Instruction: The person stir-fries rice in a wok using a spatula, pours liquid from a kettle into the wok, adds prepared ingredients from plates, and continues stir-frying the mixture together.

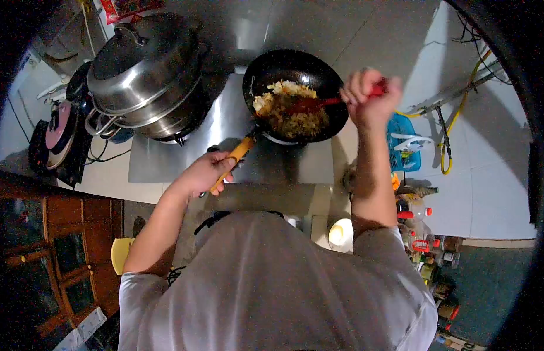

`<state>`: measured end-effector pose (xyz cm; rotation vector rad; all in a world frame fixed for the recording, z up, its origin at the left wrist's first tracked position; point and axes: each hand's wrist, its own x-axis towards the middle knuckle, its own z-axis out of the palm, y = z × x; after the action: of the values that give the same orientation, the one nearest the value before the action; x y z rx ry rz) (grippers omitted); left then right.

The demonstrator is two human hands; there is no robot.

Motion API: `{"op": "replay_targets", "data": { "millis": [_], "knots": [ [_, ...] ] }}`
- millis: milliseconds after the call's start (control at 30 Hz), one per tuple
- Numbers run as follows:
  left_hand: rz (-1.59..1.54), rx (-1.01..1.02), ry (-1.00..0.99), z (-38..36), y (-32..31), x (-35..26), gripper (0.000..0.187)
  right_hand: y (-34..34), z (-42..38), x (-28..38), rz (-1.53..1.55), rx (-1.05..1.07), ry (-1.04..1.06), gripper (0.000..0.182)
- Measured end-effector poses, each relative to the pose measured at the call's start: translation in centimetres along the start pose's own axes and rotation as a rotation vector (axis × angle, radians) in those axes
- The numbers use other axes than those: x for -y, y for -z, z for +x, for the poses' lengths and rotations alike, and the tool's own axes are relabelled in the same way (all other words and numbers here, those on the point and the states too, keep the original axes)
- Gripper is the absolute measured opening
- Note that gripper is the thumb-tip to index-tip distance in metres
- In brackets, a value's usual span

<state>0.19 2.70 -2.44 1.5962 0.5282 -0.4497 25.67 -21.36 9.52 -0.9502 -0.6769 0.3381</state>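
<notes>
My left hand point(210, 174) is wrapped round the yellow wooden handle of a black wok point(295, 63), which sits over the stove and leans a little. Inside the wok lies fried rice point(304, 120), browned toward the near side, with paler white and yellow bits point(280, 93) at the far left. In my right hand point(368, 98), closed at the wok's right rim, is a red spatula point(330, 102). Its shaft reaches over the rim and its blade is down in the food, partly hidden. The right hand is slightly blurred.
A large lidded steel steamer pot point(146, 76) stands on the left burner of the steel stove top point(166, 161). Right of the wok are a blue plastic basket point(403, 143) and a yellow hose point(464, 111). Several bottles point(421, 228) line the right side, near a white bowl point(340, 234).
</notes>
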Motion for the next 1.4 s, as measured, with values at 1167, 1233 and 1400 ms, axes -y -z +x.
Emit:
{"op": "replay_targets", "data": {
  "millis": [1167,1233,1400],
  "knots": [
    [-0.020,0.048,0.002,0.5,-0.1,0.1,0.043,2.6,5.3,-0.5,-0.035,-0.422,0.090,0.048],
    [-0.043,0.050,0.019,0.5,0.0,0.2,0.044,3.1,6.6,2.1,-0.156,-0.690,0.073,0.046],
    [-0.042,0.061,0.029,0.4,0.2,-0.1,0.044,11.7,12.4,0.8,-0.154,-0.835,0.081,0.050]
  ]
}}
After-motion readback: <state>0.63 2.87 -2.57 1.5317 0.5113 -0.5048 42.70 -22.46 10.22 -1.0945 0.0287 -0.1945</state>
